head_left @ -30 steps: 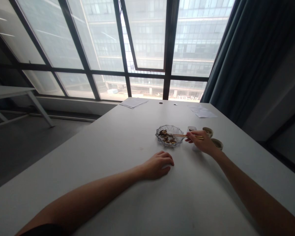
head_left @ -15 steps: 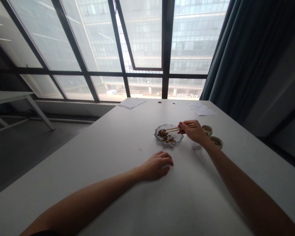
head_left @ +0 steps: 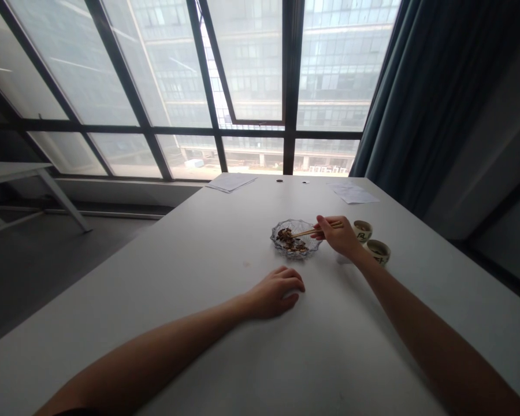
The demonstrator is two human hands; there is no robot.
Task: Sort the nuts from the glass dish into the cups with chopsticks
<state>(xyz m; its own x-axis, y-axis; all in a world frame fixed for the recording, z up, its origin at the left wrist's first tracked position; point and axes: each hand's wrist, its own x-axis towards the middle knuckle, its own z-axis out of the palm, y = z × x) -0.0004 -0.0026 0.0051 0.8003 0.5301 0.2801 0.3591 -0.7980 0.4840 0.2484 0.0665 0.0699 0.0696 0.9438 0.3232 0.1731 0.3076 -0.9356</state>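
Note:
A pair of wooden chopsticks (head_left: 305,233) is held in my right hand (head_left: 334,234), with the tips down among dark brown and pale bits (head_left: 286,237) that look like dried pieces or husks. These bits lie in a clear scalloped glass dish (head_left: 316,249). Whether the tips grip a piece is too small to tell. On the near side of the dish, my left hand (head_left: 278,293) rests on the white table (head_left: 190,277), holding nothing, its fingers loosely bent and the thumb apart from them. Just right of my right hand stand two small cups with dark characters, the farther cup (head_left: 361,236) and the nearer cup (head_left: 378,255).
A small whitish object (head_left: 343,260) shows partly beneath my right wrist. Papers (head_left: 229,182) lie at the far left of the table, and more sheets (head_left: 354,192) at the far right. Windows rise behind; a dark curtain (head_left: 398,115) hangs at right.
My right hand has dropped slightly and the chopsticks have come closer together over the bits. The cups show more fully. My left hand stays in place.

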